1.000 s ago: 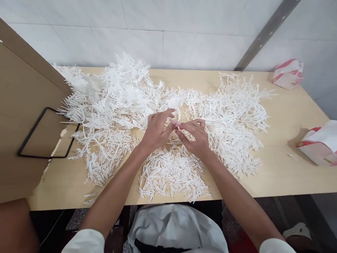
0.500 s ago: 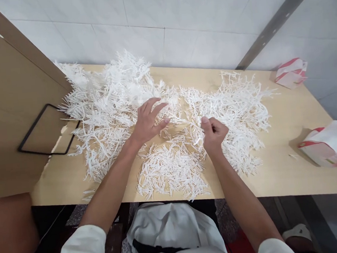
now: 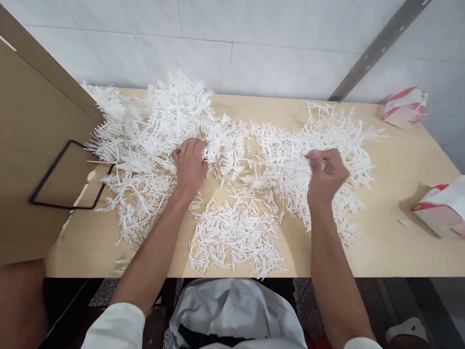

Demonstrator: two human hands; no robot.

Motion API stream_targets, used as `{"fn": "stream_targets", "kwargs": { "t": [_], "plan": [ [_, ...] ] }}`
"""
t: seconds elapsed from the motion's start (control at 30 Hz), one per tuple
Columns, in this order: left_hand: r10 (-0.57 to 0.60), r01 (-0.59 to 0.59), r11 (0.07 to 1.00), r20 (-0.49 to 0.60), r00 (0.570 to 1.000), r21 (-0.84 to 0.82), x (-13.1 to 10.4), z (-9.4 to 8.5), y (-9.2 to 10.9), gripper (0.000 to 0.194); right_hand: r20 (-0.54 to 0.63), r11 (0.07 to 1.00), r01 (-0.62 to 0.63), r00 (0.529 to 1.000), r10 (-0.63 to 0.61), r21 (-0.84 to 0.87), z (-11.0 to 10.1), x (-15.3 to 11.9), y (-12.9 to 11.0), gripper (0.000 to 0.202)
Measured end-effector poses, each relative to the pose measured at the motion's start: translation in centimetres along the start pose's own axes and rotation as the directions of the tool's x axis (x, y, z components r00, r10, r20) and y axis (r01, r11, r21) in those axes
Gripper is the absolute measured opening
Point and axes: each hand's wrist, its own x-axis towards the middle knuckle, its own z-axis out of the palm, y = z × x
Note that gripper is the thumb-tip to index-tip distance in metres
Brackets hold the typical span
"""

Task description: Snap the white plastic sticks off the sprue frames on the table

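White branched plastic strips (image 3: 176, 106) lie heaped at the back left of the table. My left hand (image 3: 191, 166) rests on the front of this heap, its fingers curled down together and their tips hidden among the strips. Over the right-hand heap of white branched strips (image 3: 347, 130) my right hand (image 3: 326, 176) is raised and closed, thumb over the bent fingers; what it holds, if anything, does not show. Between and in front of my forearms, small loose white sticks (image 3: 234, 234) form a low spread pile near the table's front edge.
The wooden table (image 3: 390, 236) runs along a tiled wall (image 3: 275, 17). A brown board (image 3: 17, 124) and a black wire frame (image 3: 38, 185) stand at left. Two red-and-white paper packages (image 3: 405, 108) sit on the right side. A metal upright (image 3: 388, 39) leans behind.
My left hand has moved left from the middle onto the left heap, its spread fingers now curled. The right hand has moved right, still closed, away from the strip stretched beside it before.
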Motion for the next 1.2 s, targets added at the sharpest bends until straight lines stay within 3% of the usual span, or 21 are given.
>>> {"fn": "stream_targets", "kwargs": {
  "t": [0.07,0.13,0.2,0.27,0.33,0.4,0.47,0.53,0.63,0.73,0.8,0.87,0.93,0.97,1.07,1.2],
  "plan": [
    [-0.044,0.036,0.996,-0.105,0.993,-0.076,-0.2,-0.1,0.3,0.054,0.196,0.972,0.154,0.973,-0.119,-0.176,0.9,-0.9,-0.3,0.032],
    [-0.096,0.067,0.987,-0.204,0.974,-0.143,-0.4,-0.4,0.5,0.059,0.406,0.933,0.256,0.903,-0.137,-0.255,1.9,-1.8,-0.7,0.047],
    [-0.162,0.112,0.976,-0.279,0.946,-0.189,-0.4,-0.8,0.7,0.061,0.577,0.904,0.298,0.814,-0.074,-0.305,2.6,-2.6,-0.8,0.056],
    [-0.21,0.145,0.966,-0.322,0.923,-0.214,-0.5,-1.2,1.0,0.06,0.636,0.891,0.285,0.772,0.006,-0.354,3.0,-3.0,-0.5,0.053],
    [-0.148,0.09,0.978,-0.317,0.937,-0.19,-0.6,-1.5,1.6,0.057,0.639,0.899,0.244,0.768,0.049,-0.363,3.0,-3.0,0.1,0.038],
    [0.04,-0.074,0.989,-0.253,0.967,-0.125,-0.8,-1.5,2.4,0.055,0.625,0.929,0.187,0.778,0.059,-0.321,2.8,-2.7,0.5,0.027],
    [0.26,-0.272,0.96,-0.149,0.954,-0.071,-1.2,-1.4,3.1,0.047,0.56,0.957,0.155,0.829,0.009,-0.245,2.4,-2.4,0.6,0.023],
    [0.377,-0.381,0.924,-0.085,0.922,-0.041,-1.5,-1.0,3.4,0.032,0.399,0.975,0.152,0.914,-0.077,-0.161,2.0,-2.1,0.5,0.021],
    [0.285,-0.287,0.958,-0.114,0.952,-0.003,-1.5,-0.3,3.1,0.018,0.05,0.99,0.14,0.989,-0.14,0.009,1.6,-1.7,0.1,0.017],
    [0.122,-0.122,0.992,-0.187,0.975,0.01,-1.3,0.2,2.6,0.022,-0.233,0.972,0.124,0.969,-0.076,0.199,1.3,-1.3,-0.5,0.011],
    [0.11,-0.115,0.993,-0.237,0.965,-0.01,-1.4,0.2,2.9,0.021,-0.302,0.949,0.096,0.953,-0.001,0.299,1.1,-1.0,-1.1,0.008],
    [0.177,-0.201,0.977,-0.246,0.953,-0.077,-1.7,-0.1,3.9,0.021,-0.27,0.919,0.054,0.961,0.058,0.391,1.0,-0.8,-1.8,0.008],
    [0.276,-0.306,0.928,-0.159,0.948,-0.213,-2.3,-0.3,5.2,0.022,-0.181,0.877,-0.045,0.972,0.148,0.478,1.0,-0.6,-2.5,0.011],
    [0.293,-0.305,0.9,-0.086,0.952,-0.311,-2.7,-0.3,5.9,0.024,-0.132,0.85,-0.11,0.97,0.205,0.515,1.0,-0.6,-2.7,0.012],
    [0.185,-0.046,0.83,0.196,0.963,-0.556,-3.5,0.2,7.1,0.038,0.044,0.781,-0.275,0.952,0.304,0.561,0.9,-0.4,-2.5,0.013],
    [0.045,0.147,0.794,0.299,0.953,-0.589,-3.7,1.2,7.1,0.053,0.214,0.85,-0.282,0.955,0.205,0.445,0.5,-0.2,-1.0,0.023]
  ]
}}
